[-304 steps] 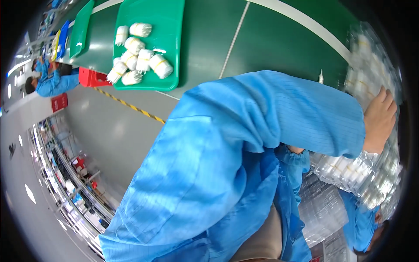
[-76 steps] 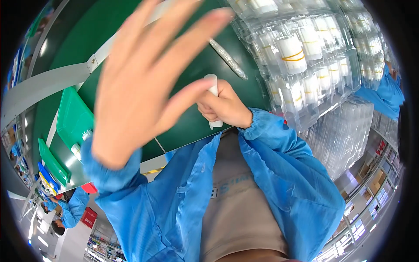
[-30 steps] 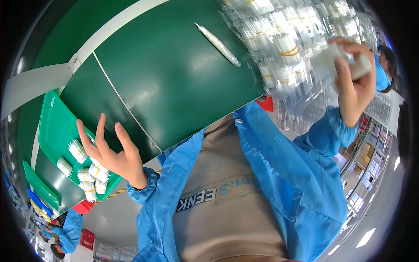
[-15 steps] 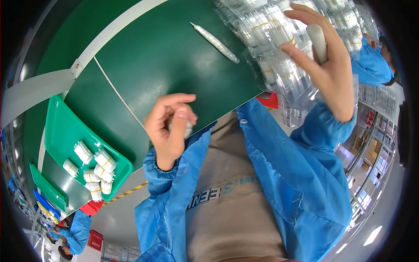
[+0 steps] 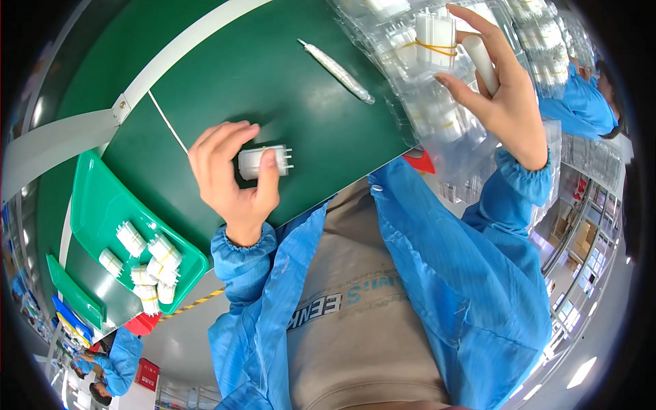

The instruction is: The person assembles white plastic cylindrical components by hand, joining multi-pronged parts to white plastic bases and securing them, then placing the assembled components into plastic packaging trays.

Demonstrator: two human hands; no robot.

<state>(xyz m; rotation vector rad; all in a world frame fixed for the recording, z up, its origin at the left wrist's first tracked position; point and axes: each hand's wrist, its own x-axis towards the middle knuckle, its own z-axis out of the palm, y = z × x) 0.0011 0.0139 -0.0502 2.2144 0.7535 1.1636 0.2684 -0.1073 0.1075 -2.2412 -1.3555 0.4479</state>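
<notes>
My left hand (image 5: 232,171) is over the green table, its thumb across a white bundle (image 5: 253,162) with thin prongs pointing right. The fingers curve around the far side of the bundle; their full contact is hidden. At the upper right, my right hand (image 5: 502,89) keeps a smooth white cylinder (image 5: 482,61) against its palm. Its thumb and forefinger are spread beside another white bundle (image 5: 436,41) with a yellow rubber band; whether they touch it I cannot tell. Below that bundle lie clear plastic trays (image 5: 437,126) with more such bundles.
A green tray (image 5: 102,205) at the left contains several banded white bundles (image 5: 164,251). A slim whitish, pen-like object (image 5: 336,71) lies on the table (image 5: 205,82). A pale curved frame (image 5: 61,150) crosses the left side. Co-workers in blue (image 5: 579,106) sit at far right and lower left.
My left hand has moved left and away from my body with its bundle, its fingers loosening. My right hand has shifted slightly, and a banded bundle now stands out beside its fingertips.
</notes>
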